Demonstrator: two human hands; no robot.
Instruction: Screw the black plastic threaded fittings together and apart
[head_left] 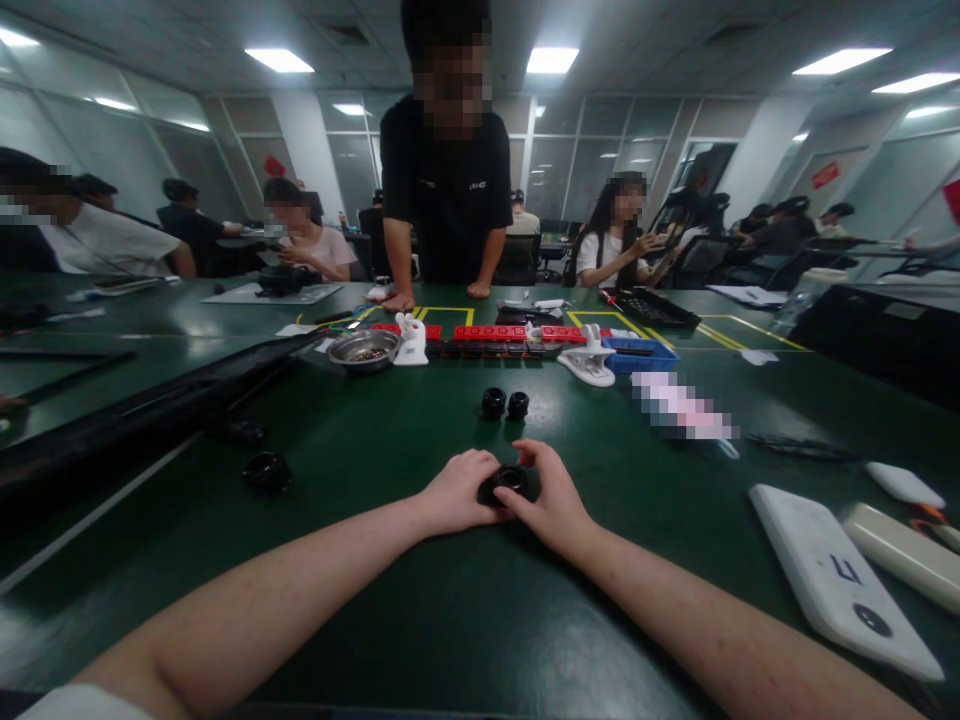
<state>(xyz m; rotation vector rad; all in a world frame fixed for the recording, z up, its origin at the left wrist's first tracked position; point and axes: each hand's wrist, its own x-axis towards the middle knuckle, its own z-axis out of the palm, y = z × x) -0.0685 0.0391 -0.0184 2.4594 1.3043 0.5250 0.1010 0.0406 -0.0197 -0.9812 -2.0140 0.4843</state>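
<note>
In front of me on the green table, a black ring-shaped fitting (511, 478) with a round opening on top sits between my two hands. My left hand (463, 490) is closed against its left side, the fingers curled together. From the right, my right hand (551, 490) grips it, the thumb pressed on its near rim and the index finger bent behind. Two similar black fittings, one on the left (493, 403) and a smaller-looking one on the right (518, 405), stand just beyond my hands. Another black fitting (266, 473) lies off to the left.
A metal bowl (364, 350) of small parts, white clamps (587, 362), a red strip (495, 332) and a blue tray (641, 355) line the far side. A white device (844, 580) lies right. A long black bar (150, 415) crosses the left. A person (450, 200) leans on the table opposite.
</note>
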